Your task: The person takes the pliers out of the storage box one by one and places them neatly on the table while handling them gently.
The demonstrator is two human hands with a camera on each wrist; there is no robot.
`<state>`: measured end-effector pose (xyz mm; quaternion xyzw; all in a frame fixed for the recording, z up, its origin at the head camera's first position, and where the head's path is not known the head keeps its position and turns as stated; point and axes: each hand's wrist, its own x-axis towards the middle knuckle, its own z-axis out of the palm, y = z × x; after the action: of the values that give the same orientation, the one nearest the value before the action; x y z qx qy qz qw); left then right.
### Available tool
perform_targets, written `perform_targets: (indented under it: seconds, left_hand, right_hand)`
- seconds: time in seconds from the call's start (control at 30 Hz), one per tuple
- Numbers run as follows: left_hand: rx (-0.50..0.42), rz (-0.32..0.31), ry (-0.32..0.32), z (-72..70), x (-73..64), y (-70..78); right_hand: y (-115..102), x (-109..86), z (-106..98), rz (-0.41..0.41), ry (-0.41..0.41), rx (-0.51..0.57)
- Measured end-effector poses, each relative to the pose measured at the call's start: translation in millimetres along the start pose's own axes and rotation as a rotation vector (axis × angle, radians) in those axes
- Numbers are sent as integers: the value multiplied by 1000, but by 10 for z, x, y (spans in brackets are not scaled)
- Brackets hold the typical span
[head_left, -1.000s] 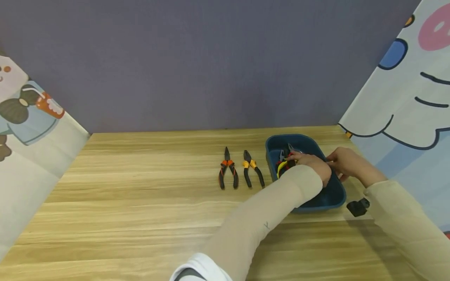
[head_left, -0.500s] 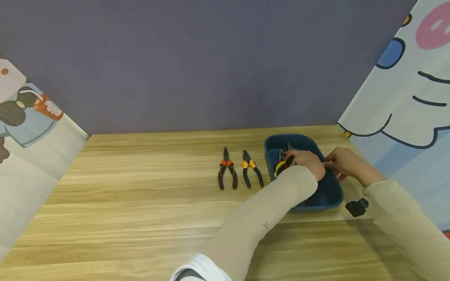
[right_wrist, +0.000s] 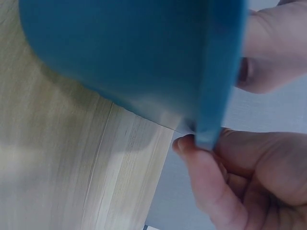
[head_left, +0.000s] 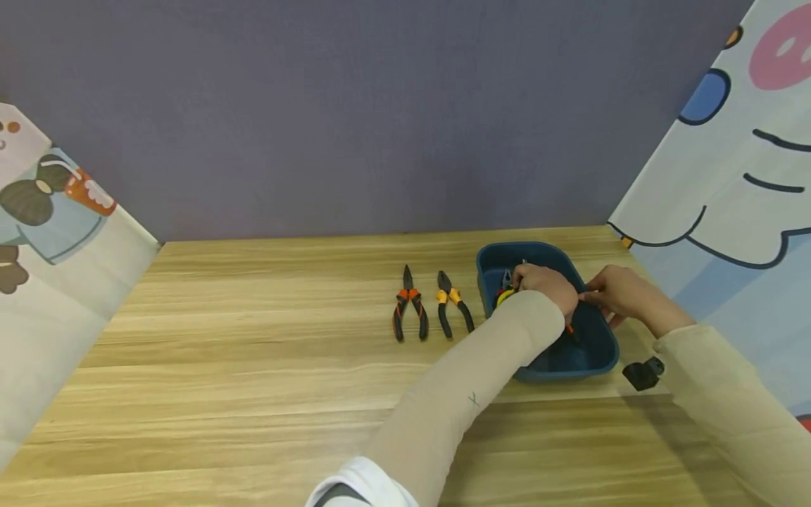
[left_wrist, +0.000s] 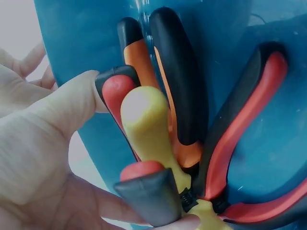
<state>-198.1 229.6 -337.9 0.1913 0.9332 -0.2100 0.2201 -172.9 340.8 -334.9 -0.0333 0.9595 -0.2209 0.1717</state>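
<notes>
My left hand [head_left: 548, 287] reaches into a dark blue plastic bin [head_left: 570, 377]. In the left wrist view its thumb and fingers grip pliers with red-and-black handles [left_wrist: 148, 196]. A yellow handle [left_wrist: 144, 112] stands between those two handles. Beside them lie orange-and-black handles [left_wrist: 180, 76] and another pair of red-and-black handles [left_wrist: 244, 115]; the pliers' heads are out of this view. My right hand [head_left: 624, 296] pinches the bin's right rim [right_wrist: 211, 105] between thumb and forefinger. The left hand and forearm cover much of the bin's contents in the head view.
Left of the bin, pliers with orange-and-black handles [head_left: 410, 310] and pliers with yellow-and-black handles [head_left: 455, 306] lie side by side on the wooden table [head_left: 253, 352]. A small black object [head_left: 643, 374] sits by the right sleeve. A grey panel [head_left: 380, 120] rises behind the table.
My left hand has shifted slightly left and toward the bin's far end, covering one pair of plier tips. A bit of orange now shows beside its wrist. The right hand stays at the rim.
</notes>
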Motion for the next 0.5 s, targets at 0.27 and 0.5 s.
perform_targets:
  seconds: [0.27, 0.5]
  left_hand:
    - [-21, -103, -31, -43, 66, 13]
    - [-34, -140, -24, -33, 48, 8]
  right_hand:
    - [17, 12, -10, 10, -19, 19]
    - [9, 0, -36, -9, -41, 1]
